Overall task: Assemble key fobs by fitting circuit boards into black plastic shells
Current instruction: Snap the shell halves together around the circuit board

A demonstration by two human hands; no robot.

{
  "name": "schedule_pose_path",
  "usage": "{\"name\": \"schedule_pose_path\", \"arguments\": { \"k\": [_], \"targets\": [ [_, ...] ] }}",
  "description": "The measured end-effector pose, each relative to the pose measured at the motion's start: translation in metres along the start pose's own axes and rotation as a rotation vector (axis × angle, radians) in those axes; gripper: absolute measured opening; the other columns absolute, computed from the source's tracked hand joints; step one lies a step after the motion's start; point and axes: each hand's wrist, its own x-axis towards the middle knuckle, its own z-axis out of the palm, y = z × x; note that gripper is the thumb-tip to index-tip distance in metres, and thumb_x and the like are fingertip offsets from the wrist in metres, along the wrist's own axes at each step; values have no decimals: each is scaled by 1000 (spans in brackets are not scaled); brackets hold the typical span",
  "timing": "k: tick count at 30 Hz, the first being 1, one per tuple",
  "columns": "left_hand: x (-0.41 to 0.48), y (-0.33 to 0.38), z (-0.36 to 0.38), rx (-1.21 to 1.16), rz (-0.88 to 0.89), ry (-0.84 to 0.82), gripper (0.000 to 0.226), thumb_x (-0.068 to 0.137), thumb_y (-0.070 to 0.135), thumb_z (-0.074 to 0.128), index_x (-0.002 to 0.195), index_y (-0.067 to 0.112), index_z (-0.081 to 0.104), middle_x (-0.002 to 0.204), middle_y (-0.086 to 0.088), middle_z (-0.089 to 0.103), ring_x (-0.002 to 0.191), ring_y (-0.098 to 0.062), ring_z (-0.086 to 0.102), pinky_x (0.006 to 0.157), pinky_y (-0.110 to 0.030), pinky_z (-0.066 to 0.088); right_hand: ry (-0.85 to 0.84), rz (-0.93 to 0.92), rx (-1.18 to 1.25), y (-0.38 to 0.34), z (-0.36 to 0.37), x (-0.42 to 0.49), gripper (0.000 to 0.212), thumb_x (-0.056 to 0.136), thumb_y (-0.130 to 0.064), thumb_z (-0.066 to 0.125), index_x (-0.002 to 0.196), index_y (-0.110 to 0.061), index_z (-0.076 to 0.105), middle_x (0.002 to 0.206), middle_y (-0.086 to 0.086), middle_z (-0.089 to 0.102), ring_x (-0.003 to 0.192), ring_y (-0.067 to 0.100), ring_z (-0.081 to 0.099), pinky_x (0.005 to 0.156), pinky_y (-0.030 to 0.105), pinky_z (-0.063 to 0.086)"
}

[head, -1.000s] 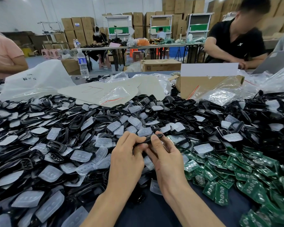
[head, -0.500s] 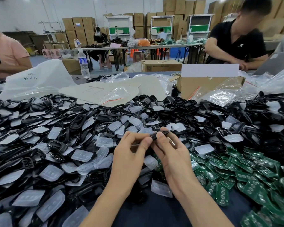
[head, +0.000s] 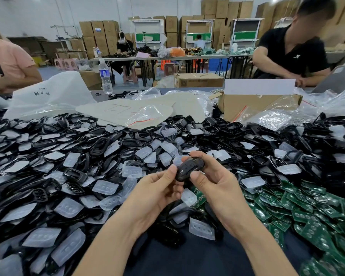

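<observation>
Left hand (head: 157, 194) pinches the fob (head: 188, 168) at its seven o'clock end; right hand (head: 215, 186) grips its three o'clock side. Best to squeeze evenly along the seam.

Key fob (head: 188, 169) is no longer held edge-on; it is turned so its button face shows to the camera, tilted. Left hand (head: 157, 188) has rolled outward, palm side now in view, thumb on the fob's left end. Right hand (head: 213, 184) has rolled too, thumb on the near edge, fingers curled over the far end. Hands sit a bit wider apart.
</observation>
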Motion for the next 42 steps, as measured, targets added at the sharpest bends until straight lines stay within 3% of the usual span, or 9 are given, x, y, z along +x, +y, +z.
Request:
{"name": "schedule_pose_path", "arguments": {
  "k": [8, 12, 16, 22, 32, 34, 37, 42],
  "targets": [
    [-1, -10, 6, 591, 491, 277, 22, 88, 50, 57, 88, 37, 74, 66, 4, 69, 59, -1, 60, 59, -11, 45, 10, 34, 198, 10, 3, 3, 41, 100, 6, 50, 122, -24, 69, 128, 6, 70, 124, 22, 63, 99, 25, 51],
    [-4, -14, 8, 746, 625, 335, 16, 90, 50, 56, 89, 42, 70, 80, 17, 69, 74, -2, 64, 66, -10, 45, 66, 46, 293, 6, 8, 3, 27, 89, -17, 65, 111, -28, 76, 126, 6, 71, 123, 19, 64, 95, 24, 54],
    [-4, -16, 8, 930, 845, 313, 12, 98, 35, 56, 102, 42, 65, 95, 18, 63, 90, 0, 62, 74, -6, 42, 119, 68, 339, 7, 11, 3, 24, 81, -26, 70, 104, -25, 77, 121, 10, 72, 119, 23, 67, 93, 29, 56],
    [-4, -15, 8, 929, 800, 251, 13, 98, 36, 57, 106, 35, 66, 104, 21, 63, 100, -1, 63, 81, -7, 43, 133, 14, 283, 4, 12, 2, 18, 77, -35, 74, 93, -27, 76, 117, 9, 73, 116, 22, 69, 93, 25, 55],
    [-4, -16, 9, 915, 788, 293, 19, 95, 12, 65, 104, 28, 70, 99, 16, 62, 95, -6, 63, 77, -8, 43, 126, -13, 132, 9, 12, 0, 12, 90, -24, 66, 100, -26, 72, 113, 4, 74, 112, 22, 69, 92, 23, 55],
    [-4, -16, 12, 857, 792, 315, 28, 96, 7, 64, 101, 35, 69, 96, 15, 62, 93, -6, 63, 76, -8, 43, 141, -36, 140, 10, 14, 0, 18, 89, -24, 66, 107, -23, 71, 115, 6, 73, 114, 21, 69, 93, 24, 54],
    [-4, -15, 13, 784, 783, 328, 38, 96, 7, 64, 98, 44, 67, 96, 15, 63, 95, -6, 63, 78, -9, 43, 198, -7, 343, 12, 16, 4, 33, 85, -25, 67, 115, -11, 63, 115, 11, 74, 117, 22, 68, 91, 24, 56],
    [1, -19, 12, 785, 715, 326, 34, 95, 3, 64, 98, 37, 68, 96, 15, 62, 91, -6, 62, 75, -10, 44, 213, 187, 729, 9, 19, 5, 38, 92, -23, 60, 124, -2, 65, 127, 18, 69, 122, 30, 65, 90, 34, 59]
  ]
}}
